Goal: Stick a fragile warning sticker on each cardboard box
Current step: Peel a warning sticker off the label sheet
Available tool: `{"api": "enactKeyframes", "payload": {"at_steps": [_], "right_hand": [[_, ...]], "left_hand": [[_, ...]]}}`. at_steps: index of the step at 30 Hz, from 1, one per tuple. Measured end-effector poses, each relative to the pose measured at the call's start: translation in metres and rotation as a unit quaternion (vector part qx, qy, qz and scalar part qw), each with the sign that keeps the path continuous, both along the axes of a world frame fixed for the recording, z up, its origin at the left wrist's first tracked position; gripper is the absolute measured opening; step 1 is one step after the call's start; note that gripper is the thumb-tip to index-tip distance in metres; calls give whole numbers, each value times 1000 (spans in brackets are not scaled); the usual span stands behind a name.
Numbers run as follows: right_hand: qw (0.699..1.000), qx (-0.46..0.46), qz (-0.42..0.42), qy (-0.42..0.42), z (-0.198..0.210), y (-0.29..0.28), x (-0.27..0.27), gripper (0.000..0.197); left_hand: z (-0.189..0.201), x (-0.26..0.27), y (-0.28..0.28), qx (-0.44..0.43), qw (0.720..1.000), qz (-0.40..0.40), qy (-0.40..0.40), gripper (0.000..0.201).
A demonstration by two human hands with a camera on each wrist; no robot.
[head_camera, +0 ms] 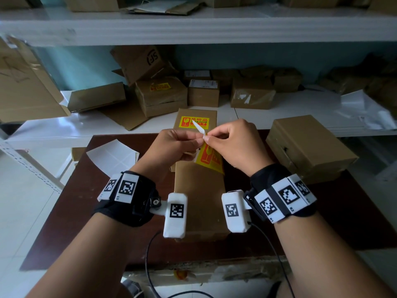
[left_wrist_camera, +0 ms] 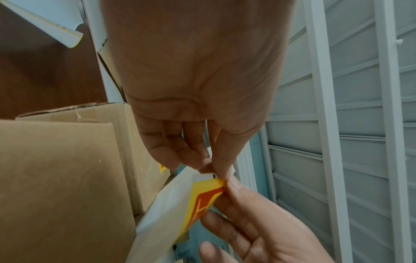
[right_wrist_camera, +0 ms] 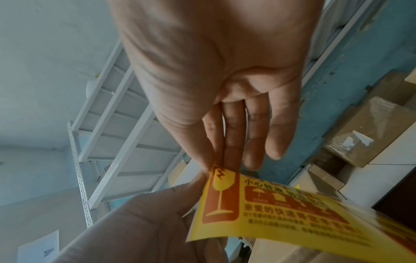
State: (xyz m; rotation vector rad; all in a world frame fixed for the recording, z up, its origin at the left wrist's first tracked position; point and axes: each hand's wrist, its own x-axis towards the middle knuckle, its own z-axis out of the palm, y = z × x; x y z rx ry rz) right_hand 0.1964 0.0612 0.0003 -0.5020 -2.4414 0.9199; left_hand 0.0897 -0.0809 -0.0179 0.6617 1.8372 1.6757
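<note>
A dark brown wooden table carries two plain brown cardboard boxes: a long one directly under the fingers, and a squat one to the right of them. Beyond the fingertips, a third box on the white shelf already wears a yellow fragile sticker; another stickered box stands further back. The left hand and right hand meet above the long box, each pinching the yellow and red fragile warning sticker at its upper corner, where white backing paper sticks up. Only the right wrist view shows the sticker's printed glass symbol; the left wrist view shows the backing's white underside.
</note>
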Motion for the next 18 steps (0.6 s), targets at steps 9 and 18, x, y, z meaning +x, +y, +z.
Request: {"api": "enactKeyframes", "payload": {"at_steps": [9,18], "right_hand": [[999,-21,24,-15,-2,2,-3,22],[1000,-20,22,-2,-2,2,-2,18]], "left_hand": [[0,0,0,20,999,-26,-23,11],[0,3,-2,30,999,-20,-11,16]]}}
